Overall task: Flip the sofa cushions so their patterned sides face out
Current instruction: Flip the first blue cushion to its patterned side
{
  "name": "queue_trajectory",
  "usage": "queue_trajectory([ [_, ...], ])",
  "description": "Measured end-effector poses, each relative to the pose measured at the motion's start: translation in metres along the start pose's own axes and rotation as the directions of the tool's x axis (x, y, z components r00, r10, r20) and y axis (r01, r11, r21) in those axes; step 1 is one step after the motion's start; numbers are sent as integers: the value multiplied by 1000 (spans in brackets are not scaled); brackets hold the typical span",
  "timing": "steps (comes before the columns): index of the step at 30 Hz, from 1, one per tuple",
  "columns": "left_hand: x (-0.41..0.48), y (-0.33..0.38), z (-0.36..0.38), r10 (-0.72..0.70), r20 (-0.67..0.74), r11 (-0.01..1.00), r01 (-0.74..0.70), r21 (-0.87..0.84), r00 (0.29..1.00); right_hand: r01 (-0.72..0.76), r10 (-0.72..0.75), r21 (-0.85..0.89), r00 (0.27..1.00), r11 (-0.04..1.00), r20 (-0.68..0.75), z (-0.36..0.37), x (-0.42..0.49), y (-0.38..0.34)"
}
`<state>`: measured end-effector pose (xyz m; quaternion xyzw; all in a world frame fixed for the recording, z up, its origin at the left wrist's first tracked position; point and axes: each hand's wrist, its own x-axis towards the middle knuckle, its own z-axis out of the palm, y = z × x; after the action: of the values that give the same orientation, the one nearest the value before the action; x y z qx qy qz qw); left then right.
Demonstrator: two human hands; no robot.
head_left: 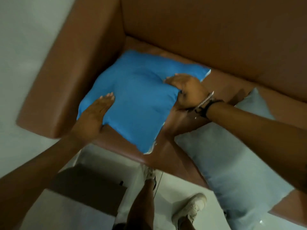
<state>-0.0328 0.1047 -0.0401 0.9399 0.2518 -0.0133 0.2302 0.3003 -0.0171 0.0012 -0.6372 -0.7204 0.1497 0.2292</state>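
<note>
A plain bright blue cushion (137,100) lies flat on the seat of a brown sofa (207,35), close to its left armrest. My left hand (94,113) rests flat on the cushion's near left corner, fingers stretched out. My right hand (186,90), wearing wrist bands, grips the cushion's right edge with the fingers curled over the top. A pale light-blue cushion (235,163) lies on the seat to the right, partly under my right forearm. No pattern shows on either cushion's visible face.
The sofa's left armrest (69,77) stands beside a white wall. Below the seat edge is a pale tiled floor (174,193), my legs and pale shoes (191,209), and a dark flat shape (89,185) on the floor at left.
</note>
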Motion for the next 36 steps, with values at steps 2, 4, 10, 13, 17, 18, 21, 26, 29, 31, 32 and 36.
queue_trajectory([
  [2,25,-4,-34,-59,50,983,67,-168,997,-61,66,75,995,995,-70,-32,1,-11],
  [4,58,-1,-72,-91,-3,954,87,-285,996,-146,169,166,976,975,-137,-66,7,-10],
  [10,176,43,-166,110,-311,960,-182,-211,944,-339,547,532,781,776,-301,-141,19,22],
  [13,238,75,-184,32,-267,954,-109,-280,963,-349,642,651,712,675,-284,-156,18,48],
  [17,293,93,-172,-45,-186,871,-52,-488,982,-461,742,653,625,601,-241,-157,17,90],
  [18,301,96,-166,-35,-163,857,-54,-513,986,-484,750,646,624,591,-219,-157,19,99],
  [21,317,87,-146,-11,-155,870,-67,-489,988,-554,761,580,620,598,-192,-153,33,121],
  [26,322,88,-120,-78,-378,966,-24,-259,923,-572,725,457,616,681,-309,-149,30,140],
  [29,308,97,-107,-10,-525,990,-64,-122,851,-581,687,373,657,723,-310,-148,21,140],
  [31,298,104,-99,20,-591,996,-69,-60,807,-619,664,247,658,745,-354,-153,15,138],
  [32,293,109,-95,38,-620,996,-82,-42,784,-637,645,166,662,753,-382,-157,9,137],
  [36,273,164,-69,159,-612,982,-186,20,774,-650,562,-118,723,751,-402,-178,-52,129],
])
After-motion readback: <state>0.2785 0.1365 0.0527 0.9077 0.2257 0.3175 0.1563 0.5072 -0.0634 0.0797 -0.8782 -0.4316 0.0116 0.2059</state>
